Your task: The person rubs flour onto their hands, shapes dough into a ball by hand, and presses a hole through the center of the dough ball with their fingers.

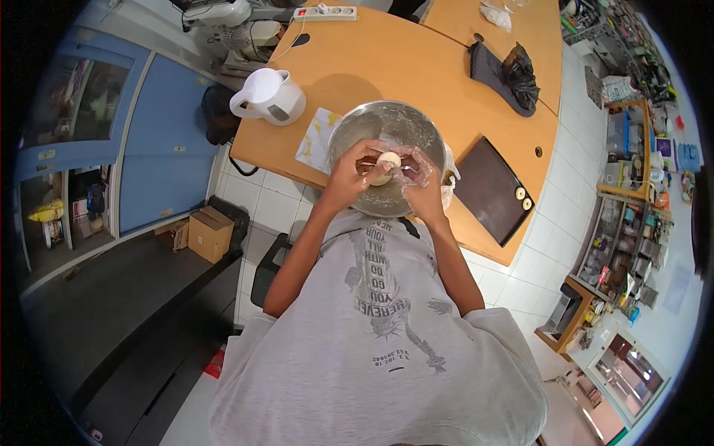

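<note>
A small rounded piece of pale dough (387,158) is pinched between the fingertips of my two hands over a large metal bowl (425,128). My left hand (352,172) is closed round the dough's left side, thumb in front. On the other side my right hand (422,178), smeared white with flour or dough, also grips it. More pale dough shows just below the piece; I cannot tell if it is joined to it. Floury smears coat the bowl's inner wall. To the right lies a dark baking tray (487,189) with two small dough rings (523,198) near its right edge.
A white electric kettle (271,97) stands left of the bowl, with a yellow-patterned sheet (316,137) beside it. A white bag (449,178) sits between bowl and tray. Farther back are a black plastic bag (520,78) and a power strip (326,13) on the wooden table (394,56).
</note>
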`<state>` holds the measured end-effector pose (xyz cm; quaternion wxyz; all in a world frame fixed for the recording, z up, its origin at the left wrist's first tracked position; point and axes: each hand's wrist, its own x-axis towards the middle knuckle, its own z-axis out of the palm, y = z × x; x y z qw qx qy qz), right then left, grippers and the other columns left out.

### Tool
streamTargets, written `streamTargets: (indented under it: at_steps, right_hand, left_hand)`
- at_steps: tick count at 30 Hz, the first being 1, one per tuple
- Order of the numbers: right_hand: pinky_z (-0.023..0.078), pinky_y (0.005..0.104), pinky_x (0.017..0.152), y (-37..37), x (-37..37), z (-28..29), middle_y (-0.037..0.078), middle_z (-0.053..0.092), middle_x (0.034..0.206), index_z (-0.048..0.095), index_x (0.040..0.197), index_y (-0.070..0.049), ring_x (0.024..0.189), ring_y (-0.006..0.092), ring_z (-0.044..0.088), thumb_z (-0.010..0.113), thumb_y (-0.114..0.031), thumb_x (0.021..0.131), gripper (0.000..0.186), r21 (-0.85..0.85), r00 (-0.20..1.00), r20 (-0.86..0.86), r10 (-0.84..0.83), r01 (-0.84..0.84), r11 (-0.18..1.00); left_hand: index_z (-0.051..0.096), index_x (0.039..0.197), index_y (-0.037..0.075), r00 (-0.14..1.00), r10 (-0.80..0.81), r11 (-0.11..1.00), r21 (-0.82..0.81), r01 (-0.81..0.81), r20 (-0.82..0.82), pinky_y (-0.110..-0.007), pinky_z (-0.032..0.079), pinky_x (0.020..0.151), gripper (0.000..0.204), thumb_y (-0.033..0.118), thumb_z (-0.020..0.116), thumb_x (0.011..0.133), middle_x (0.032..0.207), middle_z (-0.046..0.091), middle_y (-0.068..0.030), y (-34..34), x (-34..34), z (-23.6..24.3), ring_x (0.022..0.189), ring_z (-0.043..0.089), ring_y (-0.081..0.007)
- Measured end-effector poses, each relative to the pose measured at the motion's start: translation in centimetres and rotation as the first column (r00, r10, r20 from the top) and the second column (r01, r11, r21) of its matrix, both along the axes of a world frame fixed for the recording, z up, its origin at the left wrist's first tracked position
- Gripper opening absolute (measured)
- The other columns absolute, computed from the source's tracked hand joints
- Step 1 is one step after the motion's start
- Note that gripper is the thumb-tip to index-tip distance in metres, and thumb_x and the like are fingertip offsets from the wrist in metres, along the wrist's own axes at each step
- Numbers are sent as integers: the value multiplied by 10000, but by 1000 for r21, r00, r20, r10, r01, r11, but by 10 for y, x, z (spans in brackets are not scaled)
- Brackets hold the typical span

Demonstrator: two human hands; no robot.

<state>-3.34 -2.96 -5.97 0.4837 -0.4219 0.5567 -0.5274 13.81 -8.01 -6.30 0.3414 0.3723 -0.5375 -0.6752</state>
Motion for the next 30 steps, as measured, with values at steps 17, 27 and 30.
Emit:
streamTargets:
  at_steps: [17, 27, 30]
  right_hand:
    - [599, 316, 812, 4, -10, 5, 121, 746, 1056, 680, 1172, 18, 945, 189, 727, 729, 13, 906, 270, 7, 987, -155, 39, -39, 999]
    - [591, 326, 827, 9, -15, -12, 141, 743, 1066, 676, 1185, 24, 958, 189, 722, 729, 14, 904, 286, 61, 998, -55, -13, 16, 998]
    - [588, 335, 820, 11, -10, -11, 146, 754, 1041, 680, 1191, 25, 933, 191, 730, 733, 0, 905, 292, 105, 989, -142, 30, -15, 994]
  left_hand:
    - [559, 1360, 25, 989, -117, 993, 30, 114, 93, -328, 545, 961, 398, 82, 691, 988, 1172, 702, -130, -12, -10, -3, 1106, 674, -183]
    - [564, 1365, 39, 989, -140, 987, 81, 136, 51, -333, 542, 957, 425, 67, 712, 968, 1173, 710, -136, -14, -1, -12, 1089, 682, -185]
    - [547, 1396, 53, 989, -126, 986, 118, 117, 73, -327, 491, 1032, 430, 58, 674, 985, 1195, 695, -103, -12, -1, -7, 1126, 654, -160]
